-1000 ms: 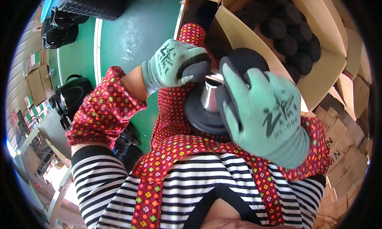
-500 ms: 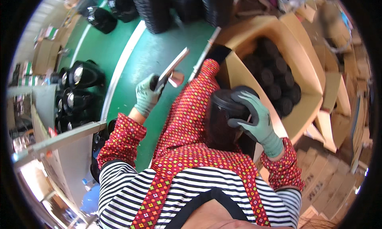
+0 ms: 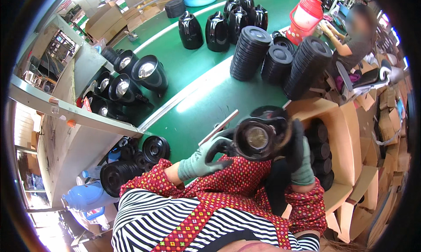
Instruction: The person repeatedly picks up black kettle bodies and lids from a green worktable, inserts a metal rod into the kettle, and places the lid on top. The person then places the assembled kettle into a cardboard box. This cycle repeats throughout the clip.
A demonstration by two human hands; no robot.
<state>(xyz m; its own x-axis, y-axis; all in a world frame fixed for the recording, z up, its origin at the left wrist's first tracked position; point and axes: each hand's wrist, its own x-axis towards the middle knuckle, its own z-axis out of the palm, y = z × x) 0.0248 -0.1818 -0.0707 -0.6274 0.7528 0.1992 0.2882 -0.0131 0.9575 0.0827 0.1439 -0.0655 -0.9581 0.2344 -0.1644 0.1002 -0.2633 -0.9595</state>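
Note:
My right gloved hand (image 3: 300,153) grips a glossy black jug body (image 3: 258,138) at its right side, above my lap. The jug is tilted so its round opening faces up toward me, showing a shiny inside; the gripping fingers are partly hidden and blurred. My left gloved hand (image 3: 206,157) is at the jug's left side, thumb apart from the curled fingers. A thin pale bar-shaped tool (image 3: 219,127) sticks out along the far side of that hand and seems held in it, though the grip itself is hidden.
Black lid stacks (image 3: 250,52) and upright black jugs (image 3: 217,30) stand on the green bench (image 3: 193,105). More jug bodies (image 3: 149,72) lie at left. A cardboard box (image 3: 346,142) holding black cylinders is close at right. Another person (image 3: 359,30) sits beyond, near a red-and-white jug (image 3: 305,17).
The view has swung, showing more of the bench. The black jug is now turned opening-up, with my right hand at its side. My left hand has come in from the left to the jug.

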